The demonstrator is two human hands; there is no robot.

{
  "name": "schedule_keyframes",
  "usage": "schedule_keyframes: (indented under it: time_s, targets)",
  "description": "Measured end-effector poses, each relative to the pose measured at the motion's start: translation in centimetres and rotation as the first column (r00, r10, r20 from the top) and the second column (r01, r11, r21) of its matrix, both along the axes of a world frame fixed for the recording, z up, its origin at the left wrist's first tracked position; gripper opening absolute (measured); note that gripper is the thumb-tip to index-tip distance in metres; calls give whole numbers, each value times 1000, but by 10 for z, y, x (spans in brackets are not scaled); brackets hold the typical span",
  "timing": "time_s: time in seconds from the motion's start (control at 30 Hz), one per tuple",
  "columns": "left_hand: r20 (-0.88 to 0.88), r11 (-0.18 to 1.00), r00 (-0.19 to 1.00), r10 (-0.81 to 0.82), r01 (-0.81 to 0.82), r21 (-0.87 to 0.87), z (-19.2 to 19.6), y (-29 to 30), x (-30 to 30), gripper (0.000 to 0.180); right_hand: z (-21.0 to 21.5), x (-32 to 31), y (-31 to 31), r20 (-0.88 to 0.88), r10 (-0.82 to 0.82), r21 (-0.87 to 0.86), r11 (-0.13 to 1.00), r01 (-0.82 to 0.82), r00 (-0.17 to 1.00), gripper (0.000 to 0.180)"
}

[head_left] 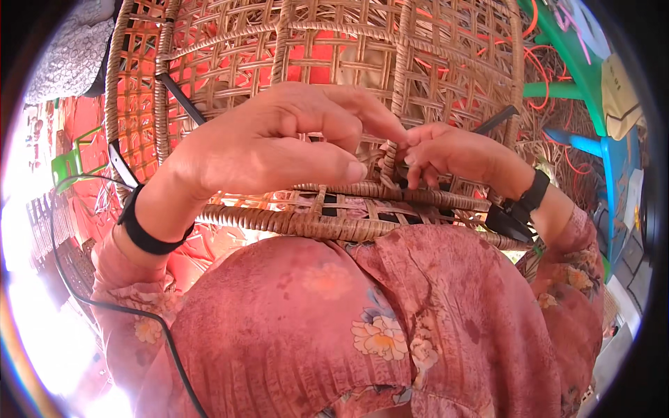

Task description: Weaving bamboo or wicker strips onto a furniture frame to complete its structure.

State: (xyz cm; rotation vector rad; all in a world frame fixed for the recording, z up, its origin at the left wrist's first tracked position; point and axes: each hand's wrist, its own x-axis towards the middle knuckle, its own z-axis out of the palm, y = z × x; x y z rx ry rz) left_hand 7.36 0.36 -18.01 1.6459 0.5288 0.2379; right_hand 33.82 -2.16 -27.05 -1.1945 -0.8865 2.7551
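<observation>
A woven rattan frame (334, 52) with wrapped brown posts and rails stands close in front of my body. My left hand (265, 143) reaches over its near part, thumb and fingers bent and apart. The forefinger stretches right until its tip meets my right fingertips. My right hand (453, 157) is closed, its fingers pinched together beside a short wrapped rattan post (388, 164). A pale rattan strip seems to run into that pinch; my fingers hide most of it. Below both hands lies the thick wrapped near rail (300, 221).
Black straps (182, 99) cross the frame's sides. A green plastic chair (568, 70) and a blue stool (610, 164) stand at the right. Loose rattan strips (557, 153) and orange cord lie beside them. A black cable (111, 305) hangs along my left arm.
</observation>
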Motion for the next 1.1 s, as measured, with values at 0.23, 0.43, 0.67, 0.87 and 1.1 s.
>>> schedule_keyframes:
  time_s: [0.23,0.43,0.67,0.87,1.1]
  targets:
    - [-150,912,972,178,-221,-347,33,-21,2,22,-5,-5,2,43,76,131,988,-81,996,34]
    - [-481,852,828,287,-450,-268,35,-21,-13,24,13,-12,3,209,168,271,937,-222,963,27]
    - [-540,985,840,59,-136,-105,24,-1,-18,29,11,-14,0,365,212,292,898,-328,906,27]
    - [-690,976,714,-119,211,50,4,44,2,43,7,-12,3,425,249,261,887,-382,870,24]
    - [-594,932,800,-81,272,239,-44,30,25,35,-1,-13,-2,394,187,247,921,-300,900,19]
